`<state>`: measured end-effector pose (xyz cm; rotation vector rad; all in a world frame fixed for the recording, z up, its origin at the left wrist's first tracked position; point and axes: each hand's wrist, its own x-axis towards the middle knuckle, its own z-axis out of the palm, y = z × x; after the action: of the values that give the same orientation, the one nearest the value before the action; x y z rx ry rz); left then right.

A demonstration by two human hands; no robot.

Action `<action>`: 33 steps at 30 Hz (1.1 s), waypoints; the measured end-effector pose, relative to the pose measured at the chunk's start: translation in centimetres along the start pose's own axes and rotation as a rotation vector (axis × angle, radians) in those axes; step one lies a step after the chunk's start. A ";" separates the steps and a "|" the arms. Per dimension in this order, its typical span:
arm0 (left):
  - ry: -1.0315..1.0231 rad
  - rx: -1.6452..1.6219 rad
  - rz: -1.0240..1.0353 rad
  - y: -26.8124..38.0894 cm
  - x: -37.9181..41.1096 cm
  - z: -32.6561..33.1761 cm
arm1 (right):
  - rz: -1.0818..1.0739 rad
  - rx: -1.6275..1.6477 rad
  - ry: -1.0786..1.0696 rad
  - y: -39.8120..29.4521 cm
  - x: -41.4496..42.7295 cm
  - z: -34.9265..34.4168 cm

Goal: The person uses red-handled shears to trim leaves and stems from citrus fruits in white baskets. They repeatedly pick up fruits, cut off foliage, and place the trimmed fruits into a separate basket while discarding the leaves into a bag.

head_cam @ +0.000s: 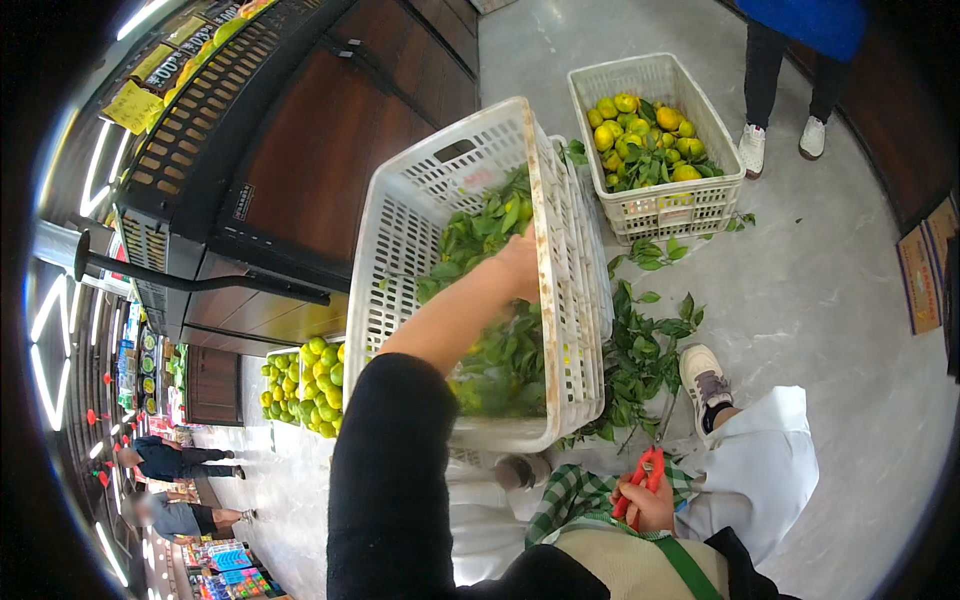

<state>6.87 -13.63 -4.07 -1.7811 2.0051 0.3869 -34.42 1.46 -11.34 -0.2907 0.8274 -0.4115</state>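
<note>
My left hand [520, 259] reaches into a large white plastic crate [550, 300], among leafy green citrus [480, 232]. Its fingers are hidden by the crate's rusty-stained rim, so its grip cannot be seen. Low in front of my body, my right hand [651, 504] is closed around the red handles of pruning shears [648, 474]; their blades point towards cut leaves on the floor. The crate is tilted, with more leafy fruit in its lower part, partly blurred. Beyond it stands a second white crate [664, 196], holding yellow-green citrus [634, 139] with some leaves.
Cut leafy twigs [649, 337] lie on the grey floor beside my shoe [705, 382]. Another person [799, 45] stands by the second crate. Dark wooden display cabinets [315, 150] line the left, with piled citrus [322, 382] nearer me. Cardboard boxes [919, 277] stand far right.
</note>
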 end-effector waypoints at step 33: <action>1.653 -2.757 0.592 12.4 -27.5 -2.0 | -0.725 -0.664 -0.540 -9.3 -8.0 14.3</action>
<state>-3.38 10.99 10.14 0.1623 -0.1246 -0.6407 -30.59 -1.77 6.81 -1.2826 0.2733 -0.6822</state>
